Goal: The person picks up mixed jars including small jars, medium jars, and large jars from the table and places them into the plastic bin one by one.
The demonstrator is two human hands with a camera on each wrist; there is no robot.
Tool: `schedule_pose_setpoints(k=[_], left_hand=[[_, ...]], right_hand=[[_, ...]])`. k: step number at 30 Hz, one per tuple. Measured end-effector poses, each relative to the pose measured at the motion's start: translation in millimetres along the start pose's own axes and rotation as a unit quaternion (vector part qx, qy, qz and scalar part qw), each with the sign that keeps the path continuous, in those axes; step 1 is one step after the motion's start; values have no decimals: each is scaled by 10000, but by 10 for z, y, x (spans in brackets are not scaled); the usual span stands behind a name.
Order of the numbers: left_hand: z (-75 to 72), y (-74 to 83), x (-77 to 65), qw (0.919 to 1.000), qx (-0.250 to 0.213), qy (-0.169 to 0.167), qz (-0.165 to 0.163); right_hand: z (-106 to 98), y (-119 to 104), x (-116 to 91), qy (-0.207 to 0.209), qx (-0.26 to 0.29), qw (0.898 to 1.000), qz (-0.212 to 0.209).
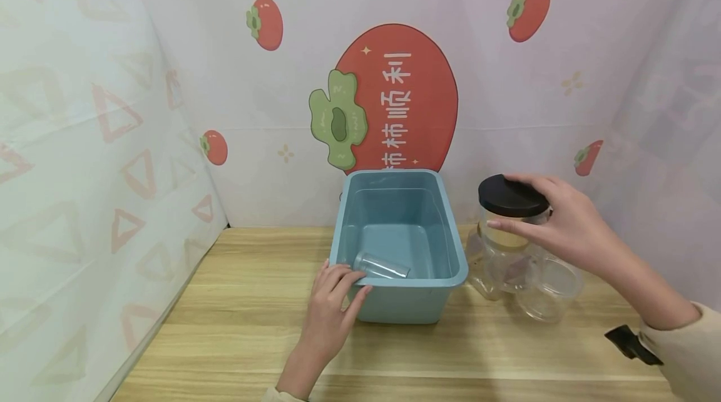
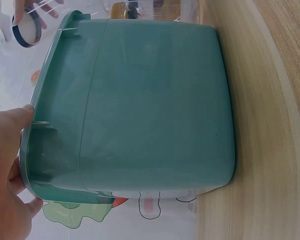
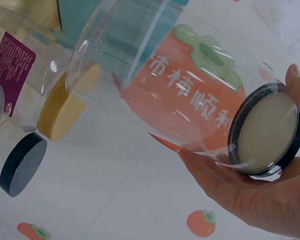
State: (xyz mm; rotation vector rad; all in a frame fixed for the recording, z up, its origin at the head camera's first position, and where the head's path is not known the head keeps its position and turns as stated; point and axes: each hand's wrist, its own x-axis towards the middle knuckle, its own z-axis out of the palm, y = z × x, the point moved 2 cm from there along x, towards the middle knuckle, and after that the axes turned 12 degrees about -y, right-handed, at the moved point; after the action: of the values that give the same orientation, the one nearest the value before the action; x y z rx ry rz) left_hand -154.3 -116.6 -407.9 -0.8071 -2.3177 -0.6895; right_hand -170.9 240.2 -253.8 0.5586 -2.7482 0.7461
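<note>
My right hand (image 1: 569,226) holds a tall clear jar by its black lid (image 1: 511,196), fingers across the far side and thumb in front. The jar's see-through body (image 3: 190,100) hangs below the hand, to the right of the blue plastic bin (image 1: 402,305). My left hand (image 1: 327,314) grips the bin's near-left rim, fingers over the edge and thumb outside. Inside the bin, a small clear cylinder (image 1: 383,266) lies on its side near the front. What the held jar contains cannot be made out; it looks clear through.
Right of the bin stand other clear jars, including one with a yellow lid (image 3: 60,110) and purple label, and one with a dark lid (image 3: 22,164). A clear round container (image 1: 549,292) is nearest. A printed curtain (image 1: 270,108) backs the wooden table (image 1: 248,327).
</note>
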Motion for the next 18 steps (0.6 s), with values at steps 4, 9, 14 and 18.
schedule_pose_setpoints(k=[4, 9, 14, 18], left_hand=[[-3, 3, 1, 10000, -24, -6, -2], [-3, 7, 6, 10000, -40, 16, 24], [2, 10, 4, 10000, -45, 56, 64], [4, 11, 5, 9999, -35, 89, 109]], right_hand=[[-13, -27, 28, -115, -28, 9999, 58], [-22, -64, 57, -167, -7, 9998, 115], [-31, -83, 86, -159, -1, 9998, 83], [-38, -97, 104, -158, 67, 9998, 41]])
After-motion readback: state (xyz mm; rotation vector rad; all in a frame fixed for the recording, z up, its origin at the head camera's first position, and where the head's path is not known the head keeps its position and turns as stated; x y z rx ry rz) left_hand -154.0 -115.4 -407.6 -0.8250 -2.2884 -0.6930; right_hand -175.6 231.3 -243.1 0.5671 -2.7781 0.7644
